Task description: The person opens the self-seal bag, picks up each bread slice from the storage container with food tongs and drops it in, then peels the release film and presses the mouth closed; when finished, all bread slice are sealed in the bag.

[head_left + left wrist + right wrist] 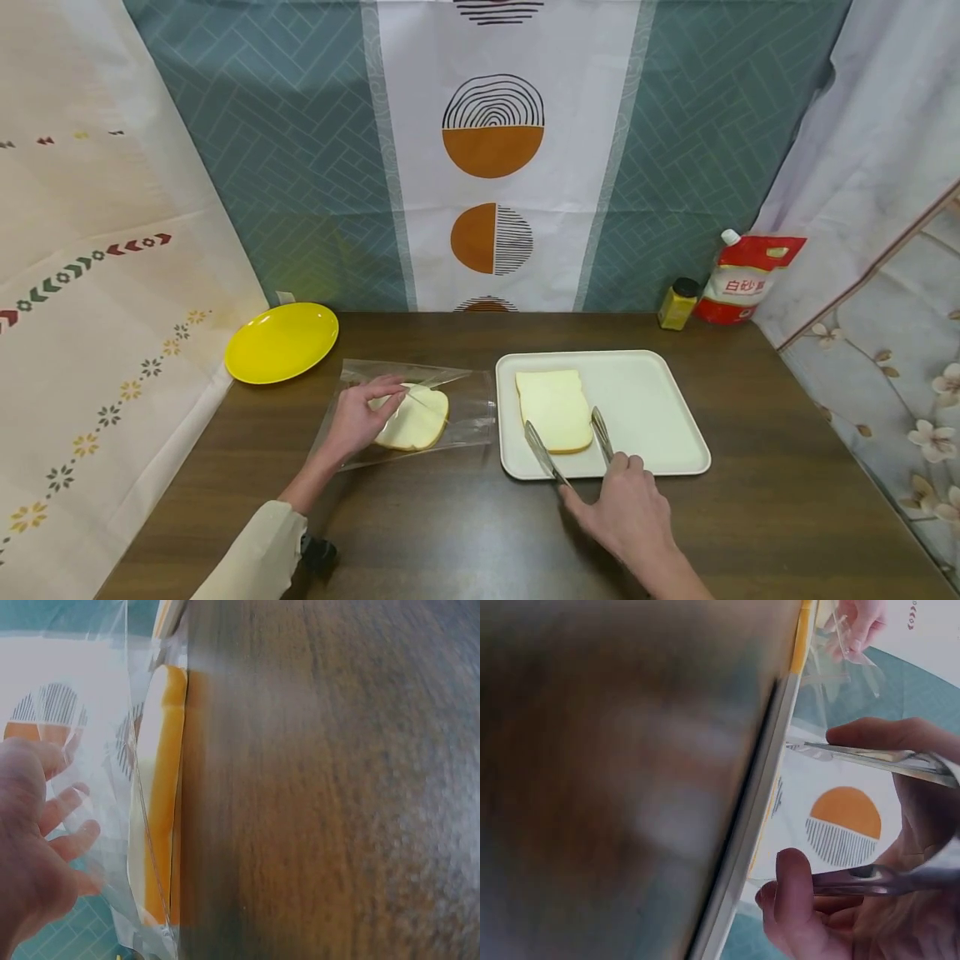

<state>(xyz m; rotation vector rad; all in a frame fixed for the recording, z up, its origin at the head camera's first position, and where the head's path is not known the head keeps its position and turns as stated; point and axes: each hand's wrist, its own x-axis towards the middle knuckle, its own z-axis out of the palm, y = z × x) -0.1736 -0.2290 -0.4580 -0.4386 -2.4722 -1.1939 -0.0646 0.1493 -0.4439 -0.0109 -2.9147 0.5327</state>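
My left hand [363, 414] pinches the upper film of a clear plastic bag [472, 408], lifting it a little. Inside the bag a slice of bread [420, 421] lies flat on the table; its yellow-brown crust shows side-on in the left wrist view. With my right hand [630, 508] I hold metal tongs [540, 447], fingers on one arm and thumb on the other. The tongs' tips are spread over the near part of a second, squarer bread slice [553, 404], one at either side of it. That slice rests on the left half of a white tray [645, 400].
A yellow plate [282, 343] is at the back left of the wooden table [450, 533]. At the back right stand a small yellow jar with a black lid [677, 305] and a red-and-white pouch [745, 279]. Patterned cloths hang behind and at both sides.
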